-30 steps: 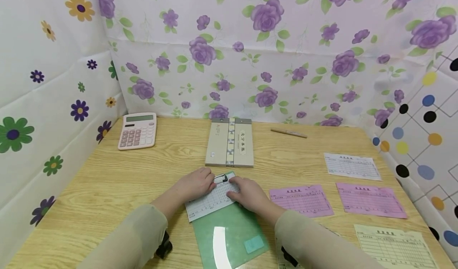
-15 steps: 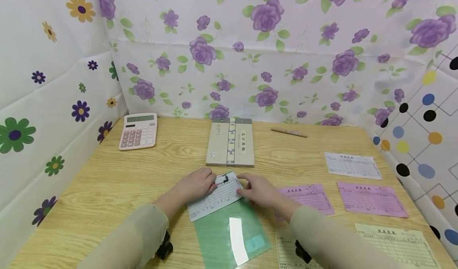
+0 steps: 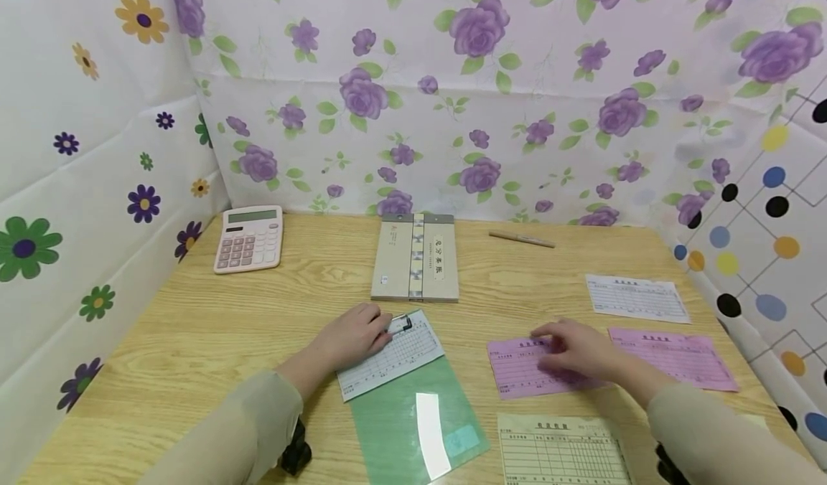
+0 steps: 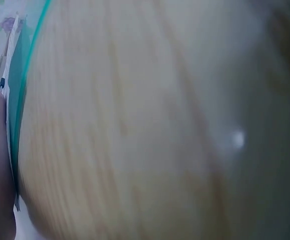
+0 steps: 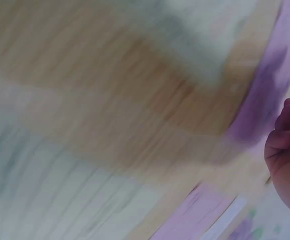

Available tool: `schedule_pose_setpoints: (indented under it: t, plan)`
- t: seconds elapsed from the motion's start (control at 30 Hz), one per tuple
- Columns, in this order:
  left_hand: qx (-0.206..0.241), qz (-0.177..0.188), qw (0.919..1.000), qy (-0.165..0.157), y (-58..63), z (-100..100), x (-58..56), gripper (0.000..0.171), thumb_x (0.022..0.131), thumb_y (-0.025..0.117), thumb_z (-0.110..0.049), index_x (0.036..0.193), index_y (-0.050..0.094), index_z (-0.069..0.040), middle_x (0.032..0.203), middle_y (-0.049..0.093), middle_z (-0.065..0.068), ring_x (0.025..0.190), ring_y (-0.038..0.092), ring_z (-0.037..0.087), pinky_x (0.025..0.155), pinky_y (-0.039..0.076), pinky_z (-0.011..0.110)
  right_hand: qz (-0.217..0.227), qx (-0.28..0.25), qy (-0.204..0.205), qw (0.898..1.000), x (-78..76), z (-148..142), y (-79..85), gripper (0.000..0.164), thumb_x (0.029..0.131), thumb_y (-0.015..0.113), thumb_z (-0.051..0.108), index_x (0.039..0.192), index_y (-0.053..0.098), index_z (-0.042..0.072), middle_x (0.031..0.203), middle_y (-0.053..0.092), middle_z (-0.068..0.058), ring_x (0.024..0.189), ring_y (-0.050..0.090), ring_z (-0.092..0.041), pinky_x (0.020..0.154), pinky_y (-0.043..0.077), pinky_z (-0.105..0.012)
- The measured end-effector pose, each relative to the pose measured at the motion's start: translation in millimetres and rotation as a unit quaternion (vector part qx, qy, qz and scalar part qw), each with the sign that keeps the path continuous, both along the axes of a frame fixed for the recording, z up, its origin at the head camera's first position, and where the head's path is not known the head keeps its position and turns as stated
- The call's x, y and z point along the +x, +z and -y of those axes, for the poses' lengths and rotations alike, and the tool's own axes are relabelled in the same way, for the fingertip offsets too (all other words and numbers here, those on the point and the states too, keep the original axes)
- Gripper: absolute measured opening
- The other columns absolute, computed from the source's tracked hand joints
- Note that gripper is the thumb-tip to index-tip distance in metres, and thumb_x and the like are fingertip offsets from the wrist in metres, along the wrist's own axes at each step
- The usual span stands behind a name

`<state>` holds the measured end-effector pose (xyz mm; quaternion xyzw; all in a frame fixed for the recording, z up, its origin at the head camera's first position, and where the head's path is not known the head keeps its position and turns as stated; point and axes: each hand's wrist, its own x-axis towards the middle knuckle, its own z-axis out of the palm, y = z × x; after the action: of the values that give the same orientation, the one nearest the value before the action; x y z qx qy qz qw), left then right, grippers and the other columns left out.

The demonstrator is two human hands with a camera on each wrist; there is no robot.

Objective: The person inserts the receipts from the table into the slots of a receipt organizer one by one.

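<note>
Nearest, right of the green clipboard [image 3: 413, 420]'s lower end, a yellow form [image 3: 562, 449] lies on the wood-grain tabletop [image 3: 161, 370]; a pale corner of another yellowish sheet [image 3: 756, 422] pokes out by the right sleeve, rest hidden. A white form [image 3: 397, 359] lies slantwise across the clipboard's upper part, its top edge at the wire clip [image 3: 407, 322]. Left hand [image 3: 352, 334] is at the clipboard's upper left, fingers curled, thumb by the clip, pinching there; the head view hides what is under the fingers. Left wrist view shows what head can't: paper and the green board nearly edge-on, the board's bright rim, thumb lying beside the clip; most of that frame is blurred wood. Right hand [image 3: 575, 349] is right of the clipboard, over a pink form [image 3: 517, 370], thumb and fingers bent and apart. Right wrist view shows the fingers from another side, spaced, with nothing visible between them; contact with the pink paper can't be told. Farther right of the clipboard, second pink form [image 3: 678, 363], then a white slip [image 3: 636, 298] beyond it. Behind the clipboard, a beige book [image 3: 390, 270] with a patterned band; far right of it, a brown pen [image 3: 521, 239]; far left of it, a pink calculator [image 3: 249, 238]. Rose-print cloth [image 3: 478, 105] backs everything; only head shows book, pen and calculator clearly.
</note>
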<state>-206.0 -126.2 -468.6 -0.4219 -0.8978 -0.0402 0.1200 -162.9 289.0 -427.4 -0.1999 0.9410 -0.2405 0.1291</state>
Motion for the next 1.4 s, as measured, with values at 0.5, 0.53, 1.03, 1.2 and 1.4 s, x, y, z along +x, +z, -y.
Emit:
schedule_pose_setpoints:
  t: [0.5,0.53,1.03,1.2,1.4]
  plan:
    - [0.026,0.004,0.9995,-0.015,-3.8,0.9,-3.0,0.035,0.095,0.054,-0.028,0.125,0.057,-0.01,0.091,0.049,0.002,0.074,0.041,0.013,0.064,0.039,0.027,0.004,0.047,-0.015,0.999,13.7,-61.3,6.3,0.052,0.078,0.073,0.041,0.122,0.061,0.015,0.094,0.045,-0.004,0.08,0.046,-0.016,0.067,0.041,-0.032]
    - [0.026,0.004,0.9995,-0.015,-3.9,0.9,-3.0,0.035,0.095,0.054,-0.028,0.125,0.057,-0.01,0.091,0.049,0.002,0.075,0.041,0.013,0.065,0.039,0.027,0.004,0.052,-0.016,0.999,13.8,-62.8,6.8,0.053,0.078,0.073,0.042,0.122,0.061,0.015,0.095,0.045,-0.004,0.081,0.046,-0.016,0.068,0.041,-0.032]
    - [0.02,0.02,0.9995,-0.012,-1.3,0.1,-2.4,0.041,0.096,0.054,-0.028,0.134,0.053,-0.014,0.088,0.047,0.001,0.072,0.037,0.013,0.063,0.035,0.026,0.028,0.072,-0.026,0.997,9.4,-71.3,-2.4,0.053,0.082,0.069,0.043,0.127,0.058,0.017,0.088,0.047,0.0,0.075,0.043,-0.016,0.064,0.037,-0.032]
    - [0.017,0.03,0.9994,-0.007,-1.4,0.7,-2.6,0.042,0.096,0.053,-0.029,0.135,0.052,-0.014,0.09,0.047,0.002,0.074,0.038,0.013,0.065,0.036,0.026,0.024,0.061,-0.021,0.998,9.0,-70.0,-4.1,0.047,0.084,0.067,0.04,0.125,0.06,0.017,0.086,0.049,0.001,0.073,0.044,-0.015,0.063,0.038,-0.031]
    - [0.016,0.032,0.9993,-0.004,-2.1,1.5,-3.3,0.043,0.096,0.053,-0.031,0.135,0.052,-0.014,0.091,0.047,0.001,0.074,0.038,0.012,0.064,0.036,0.025,0.031,0.041,-0.015,0.999,8.0,-65.6,-4.6,0.045,0.086,0.067,0.037,0.124,0.06,0.016,0.082,0.051,0.004,0.071,0.045,-0.012,0.061,0.038,-0.028]
